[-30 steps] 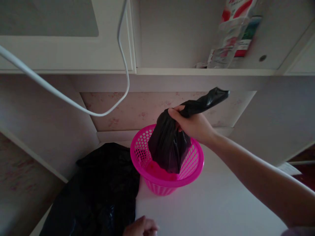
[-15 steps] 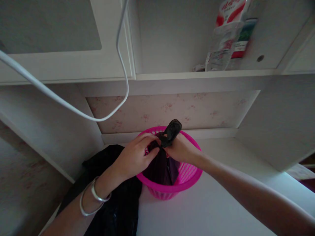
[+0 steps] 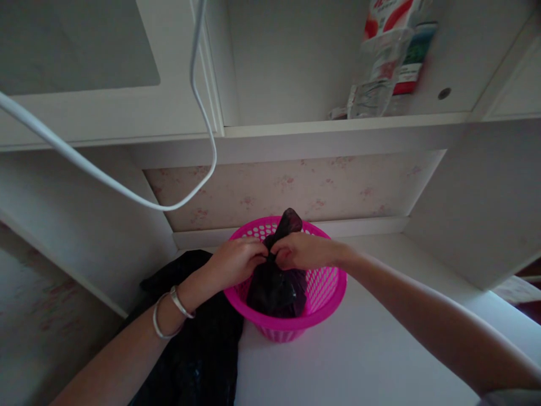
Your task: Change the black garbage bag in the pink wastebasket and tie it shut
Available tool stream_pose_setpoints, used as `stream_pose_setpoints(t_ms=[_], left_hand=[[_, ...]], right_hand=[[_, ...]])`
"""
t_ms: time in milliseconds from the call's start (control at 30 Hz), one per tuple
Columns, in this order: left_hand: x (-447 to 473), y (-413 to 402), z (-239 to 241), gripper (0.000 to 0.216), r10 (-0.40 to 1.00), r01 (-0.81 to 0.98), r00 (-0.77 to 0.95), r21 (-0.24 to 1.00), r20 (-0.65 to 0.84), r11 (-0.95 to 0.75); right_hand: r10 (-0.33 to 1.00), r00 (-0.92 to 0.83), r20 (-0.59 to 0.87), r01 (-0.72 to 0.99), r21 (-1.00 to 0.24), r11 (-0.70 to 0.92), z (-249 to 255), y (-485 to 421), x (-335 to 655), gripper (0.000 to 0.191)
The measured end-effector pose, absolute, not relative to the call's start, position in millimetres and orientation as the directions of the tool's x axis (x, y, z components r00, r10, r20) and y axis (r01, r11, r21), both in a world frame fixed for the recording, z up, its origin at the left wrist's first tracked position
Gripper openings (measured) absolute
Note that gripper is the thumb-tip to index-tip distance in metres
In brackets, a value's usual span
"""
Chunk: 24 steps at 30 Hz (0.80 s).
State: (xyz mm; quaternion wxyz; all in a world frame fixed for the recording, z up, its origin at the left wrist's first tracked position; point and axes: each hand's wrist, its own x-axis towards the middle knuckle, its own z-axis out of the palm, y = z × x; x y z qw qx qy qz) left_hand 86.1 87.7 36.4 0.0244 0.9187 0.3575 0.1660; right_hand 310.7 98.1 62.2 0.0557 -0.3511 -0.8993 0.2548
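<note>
Two bare hands meet at the neck of a black bag. The left hand has its fingers bunched together, pinching the neck from the left; the right hand, its fingers curled inward, grips it from the right. Both grips are narrow and close on the plastic. Held from opposite sides, the neck is gathered tight, and a loose, thinner end of plastic sticks up above the fingers. The likely reason for pinching so high is to close the bag above whatever fills it; the contents are hidden.

The full part of the bag sits below the hands, inside a bright pink basket with perforated sides. The basket seems to serve as a support around it, though whether the bag rests on the bottom cannot be told. Two silver bangles circle the left wrist.

The basket stands on a white surface, near the back wall, with its flowered paper. A larger black sack lies just to its left, partly under the left forearm. Above, a white cable loops down in front of a cabinet, and a shelf holds a clear container and packaging in red, white and green.
</note>
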Motion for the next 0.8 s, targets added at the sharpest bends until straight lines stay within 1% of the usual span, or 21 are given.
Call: stream_pose_setpoints(t_ms=[33, 67, 167, 300, 400, 467, 567, 667, 733, 767, 800], left_hand=[[86.3, 87.1, 36.2, 0.020, 0.660, 0.650, 0.690, 0.146, 0.296, -0.746], [86.3, 86.6, 36.4, 0.020, 0.655, 0.647, 0.693, 0.141, 0.300, -0.749], [83.3, 86.1, 37.6, 0.022, 0.651, 0.622, 0.697, 0.198, 0.299, -0.757], [74.7, 86.5, 38.2, 0.014, 0.681, 0.628, 0.676, 0.264, 0.282, -0.732], [69.3, 86.6, 38.5, 0.011, 0.729, 0.683, 0.655, 0.254, 0.200, -0.684], [66.3, 86.5, 39.1, 0.012, 0.758, 0.722, 0.628, 0.229, 0.176, -0.652], [61.4, 85.7, 41.4, 0.014, 0.760, 0.725, 0.633, 0.232, 0.143, -0.648], [59.4, 83.2, 44.6, 0.015, 0.756, 0.709, 0.640, 0.274, 0.137, -0.650], [62.9, 80.3, 45.5, 0.010, 0.764, 0.688, 0.618, 0.343, 0.184, -0.639], [66.3, 78.7, 45.3, 0.014, 0.770, 0.672, 0.603, 0.388, 0.209, -0.631], [70.4, 77.3, 44.6, 0.024, 0.774, 0.655, 0.589, 0.424, 0.232, -0.625]], right_hand=[[0.669, -0.742, -0.040, 0.621, -0.417, 0.664, 61.2, 99.4, 309.4, 0.011], [0.674, -0.739, -0.011, 0.629, -0.368, 0.685, 59.3, 100.7, 308.4, 0.010], [0.666, -0.745, 0.016, 0.627, -0.323, 0.709, 50.7, 104.2, 306.7, 0.019], [0.703, -0.711, 0.000, 0.679, -0.257, 0.687, 43.2, 105.7, 306.8, 0.025], [0.735, -0.678, -0.014, 0.727, -0.160, 0.668, 43.5, 106.9, 310.6, 0.023], [0.754, -0.657, -0.031, 0.753, -0.085, 0.653, 44.4, 108.9, 317.1, 0.018], [0.794, -0.606, -0.048, 0.795, 0.002, 0.606, 46.2, 112.3, 332.0, 0.018], [0.808, -0.587, -0.045, 0.808, 0.025, 0.589, 51.0, 112.1, 344.4, 0.018], [0.784, -0.619, -0.039, 0.785, 0.003, 0.620, 55.1, 109.0, 346.1, 0.015], [0.765, -0.643, -0.033, 0.766, -0.022, 0.643, 56.7, 106.8, 344.9, 0.012], [0.745, -0.666, -0.018, 0.745, -0.060, 0.664, 57.7, 104.7, 342.8, 0.010]])
